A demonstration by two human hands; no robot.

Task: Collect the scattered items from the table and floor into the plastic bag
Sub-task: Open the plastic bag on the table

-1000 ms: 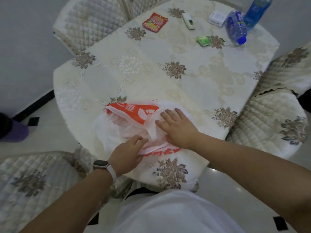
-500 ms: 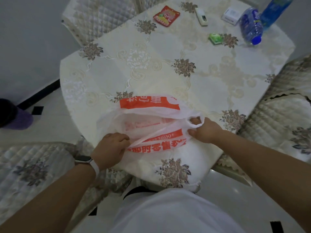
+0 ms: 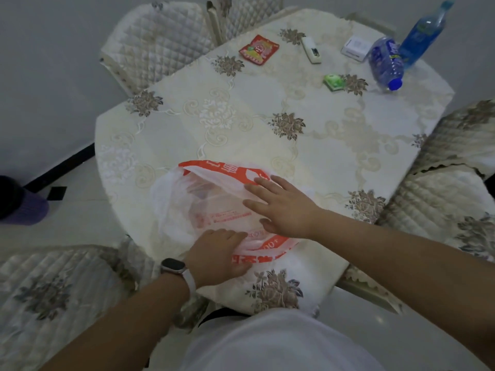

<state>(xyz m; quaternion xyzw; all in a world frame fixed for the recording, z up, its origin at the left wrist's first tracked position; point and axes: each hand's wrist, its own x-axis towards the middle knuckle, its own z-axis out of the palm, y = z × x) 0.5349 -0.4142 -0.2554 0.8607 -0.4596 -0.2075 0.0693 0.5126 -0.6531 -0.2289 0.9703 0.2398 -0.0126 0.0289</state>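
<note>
Room: grey walls and a pale tiled floor (image 3: 69, 210); a dark purple object (image 3: 21, 202) sits on the floor at the left, whether it is one of the scattered items I cannot tell.
Table (image 3: 267, 135): rounded, under a cream flowered cloth. A wide stretch of bare cloth runs between the near edge and the far end, which gives room for reaching and sliding.
Chairs (image 3: 158, 46): quilted and tucked close at the far left, right and near left, so the sides are tight.
Plastic bag (image 3: 214, 207): white with orange print, at the near edge just in front of the person. Its mouth gapes wider than half a second ago, so it looks nearly ready to fill.
Right hand (image 3: 281, 207): it has let go of the handle loop and now lies flat on the bag, fingers spread and straight.
Left hand (image 3: 217, 255): on the bag's near rim; pinching or only pressing, I cannot tell.
Bottles (image 3: 385, 62): one lying, one upright, at the far right edge.
Small items: red packet (image 3: 258, 49), white remote (image 3: 311, 50), white box (image 3: 355, 48) and green packet (image 3: 333, 82), all well apart from the bag and not yet collected.
</note>
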